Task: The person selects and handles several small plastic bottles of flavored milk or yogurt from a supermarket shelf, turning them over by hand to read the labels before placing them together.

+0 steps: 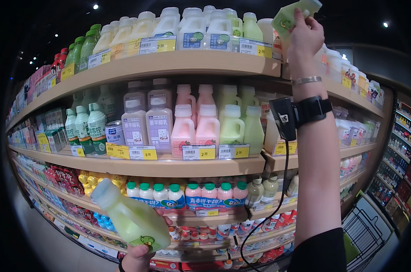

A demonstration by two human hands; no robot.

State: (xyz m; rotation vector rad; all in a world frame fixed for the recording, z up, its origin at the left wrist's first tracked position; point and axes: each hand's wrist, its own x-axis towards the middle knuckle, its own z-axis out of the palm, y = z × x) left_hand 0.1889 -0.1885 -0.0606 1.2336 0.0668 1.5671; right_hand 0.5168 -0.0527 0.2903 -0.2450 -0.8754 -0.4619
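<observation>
My left hand [138, 259] is closed round the lower part of a pale green drink bottle [134, 218] with a whitish cap and a melon picture. That bottle leans up to the left, in front of the lower shelves. My right hand [306, 35] is raised to the top shelf's level, its fingers closed on a second pale green bottle [283, 20], which is tilted and partly cut off by the picture's upper edge. On the middle shelf stand matching green bottles [232, 128] beside pink handled bottles [183, 132].
Curved wooden shelves [205, 167] full of drinks stretch across the view. White bottles [192, 31] line the top shelf. From a black device [283, 119] on my right wrist hangs a black cable [265, 216]. At lower right is a shopping cart [363, 226].
</observation>
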